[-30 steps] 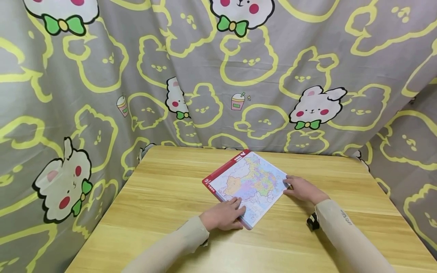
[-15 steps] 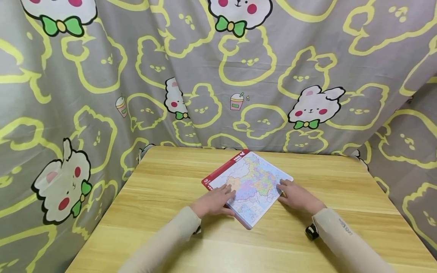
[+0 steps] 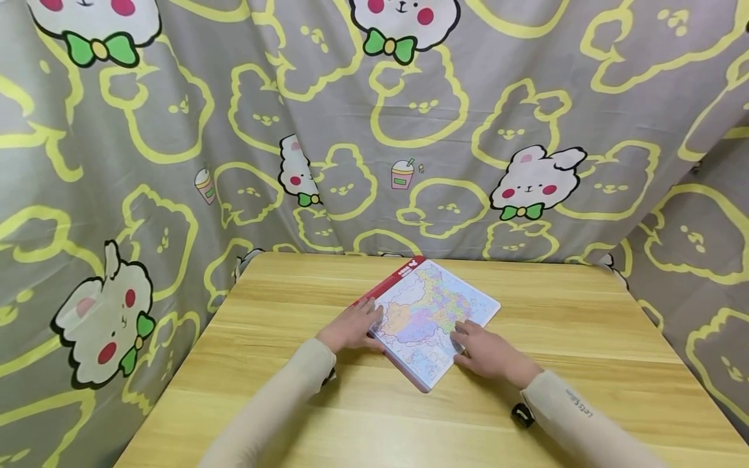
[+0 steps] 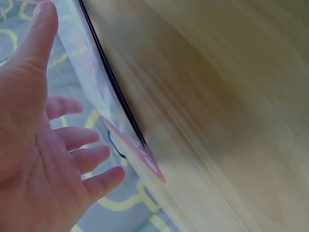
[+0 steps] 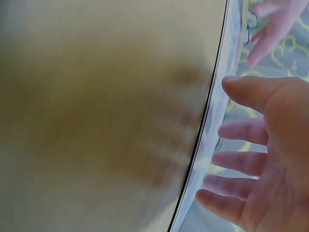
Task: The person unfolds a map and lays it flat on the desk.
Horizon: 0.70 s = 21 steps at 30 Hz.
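A flat map board [image 3: 430, 312] with a colourful printed map and a red strip along one side lies turned at an angle on the wooden table. My left hand [image 3: 353, 327] is at its left edge, fingers over the corner by the red strip, partly hiding it. Across from it, my right hand [image 3: 488, 351] is at the right edge, with its fingertips over the map. Both hands have loosely spread fingers and grip nothing. In the left wrist view, the thumb [image 4: 36, 38] stands apart from the fingers beside the board's dark edge [image 4: 113, 79]. The right wrist view shows fingers [image 5: 236, 162] extended toward that board's side.
The wooden table [image 3: 269, 403] reaches back to a grey curtain [image 3: 351, 214] printed with yellow outlines and white rabbits, which also hangs along the left and right sides. A dark band [image 3: 522, 415] shows below the right cuff.
My left hand has slid up along the left edge toward the red strip. My right hand has come down the right edge toward the near corner. The board has stayed in place.
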Tool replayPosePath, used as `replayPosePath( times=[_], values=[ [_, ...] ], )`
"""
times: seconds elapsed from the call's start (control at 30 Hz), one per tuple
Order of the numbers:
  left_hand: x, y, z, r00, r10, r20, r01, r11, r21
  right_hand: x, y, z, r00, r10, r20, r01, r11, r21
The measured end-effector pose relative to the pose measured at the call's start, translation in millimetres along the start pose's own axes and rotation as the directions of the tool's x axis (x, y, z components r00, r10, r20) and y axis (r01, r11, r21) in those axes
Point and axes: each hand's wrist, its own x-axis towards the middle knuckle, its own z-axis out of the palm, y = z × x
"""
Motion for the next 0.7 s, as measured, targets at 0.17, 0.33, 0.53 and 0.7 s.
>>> replayPosePath(
  times=[0.17,0.33,0.53,0.7],
  values=[
    [3.1,-10.1,2.0,1.0,-0.017,0.0,0.017,1.0,0.008,3.3,-17.7,5.7,1.0,-0.02,0.022,0.02,1.0,0.018],
    [6.6,-18.4,4.6,0.999,-0.042,0.013,0.042,0.999,-0.005,6.2,-31.6,9.5,0.999,-0.029,0.04,0.029,0.999,0.015],
    [10.1,-24.9,5.4,0.999,-0.047,0.022,0.048,0.999,-0.017,9.3,-43.6,13.5,0.997,-0.064,0.046,0.065,0.998,-0.009],
    [11.2,-25.2,6.2,0.998,-0.037,0.042,0.038,0.999,-0.021,9.9,-51.5,12.8,0.996,-0.054,0.073,0.055,0.998,-0.014]
  ],
)
